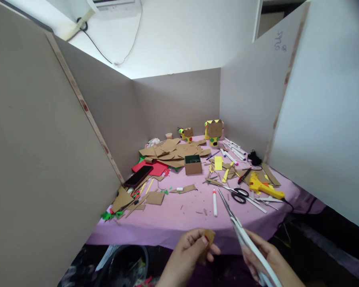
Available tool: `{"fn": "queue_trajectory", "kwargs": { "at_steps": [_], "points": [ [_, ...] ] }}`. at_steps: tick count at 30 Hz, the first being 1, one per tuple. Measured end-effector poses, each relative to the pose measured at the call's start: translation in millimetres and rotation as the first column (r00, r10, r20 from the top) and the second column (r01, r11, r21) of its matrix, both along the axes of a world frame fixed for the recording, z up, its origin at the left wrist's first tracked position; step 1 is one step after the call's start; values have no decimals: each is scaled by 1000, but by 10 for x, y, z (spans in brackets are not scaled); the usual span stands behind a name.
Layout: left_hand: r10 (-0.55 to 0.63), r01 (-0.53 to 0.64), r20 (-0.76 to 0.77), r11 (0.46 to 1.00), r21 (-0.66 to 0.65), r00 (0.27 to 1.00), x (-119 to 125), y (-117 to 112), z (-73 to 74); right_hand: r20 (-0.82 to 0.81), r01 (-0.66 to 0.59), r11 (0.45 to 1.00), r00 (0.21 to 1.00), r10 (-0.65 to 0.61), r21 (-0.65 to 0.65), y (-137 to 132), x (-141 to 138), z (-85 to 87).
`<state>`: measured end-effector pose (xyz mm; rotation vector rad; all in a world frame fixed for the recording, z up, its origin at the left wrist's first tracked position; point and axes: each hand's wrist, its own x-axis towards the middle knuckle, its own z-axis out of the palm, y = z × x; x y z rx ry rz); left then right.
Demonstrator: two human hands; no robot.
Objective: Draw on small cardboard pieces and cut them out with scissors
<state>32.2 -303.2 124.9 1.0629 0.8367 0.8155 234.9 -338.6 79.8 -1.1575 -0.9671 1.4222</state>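
Observation:
My left hand [193, 249] is closed around a small piece of brown cardboard [208, 236], pinched under the thumb in front of the table's near edge. In my right hand [265, 257] is a large pair of scissors [242, 235] with white handles. Its blades point up and away over the table and look nearly together, apart from the cardboard. Just beyond the tips lies a white marker [215, 203] with a red end. A second pair of scissors [240, 195], with black handles, rests to the right of that marker.
Cardboard sheets [173, 151] are heaped at the back, behind a small cardboard box [193, 165]. A yellow glue gun [265, 186] lies on the right, a black phone [139, 176] on the left. Grey panels [176, 95] surround the pink-covered table [167, 223]. Below stands a dark bin [128, 263].

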Motion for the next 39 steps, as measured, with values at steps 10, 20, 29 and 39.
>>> {"fn": "queue_trajectory", "kwargs": {
  "at_steps": [10,20,29,39],
  "points": [
    [353,-333,211,935,-122,912,241,106,-118,-172,99,986,982,-76,131,116,-453,335],
    [411,-384,170,907,-170,896,210,80,45,-137,151,986,981,-141,72,178,-404,527],
    [324,-317,89,945,-77,942,162,111,114,-224,101,985,972,-67,143,177,-364,555],
    [385,-371,132,921,-118,913,216,17,38,-229,135,979,969,-97,154,169,-370,416]
  ]
}}
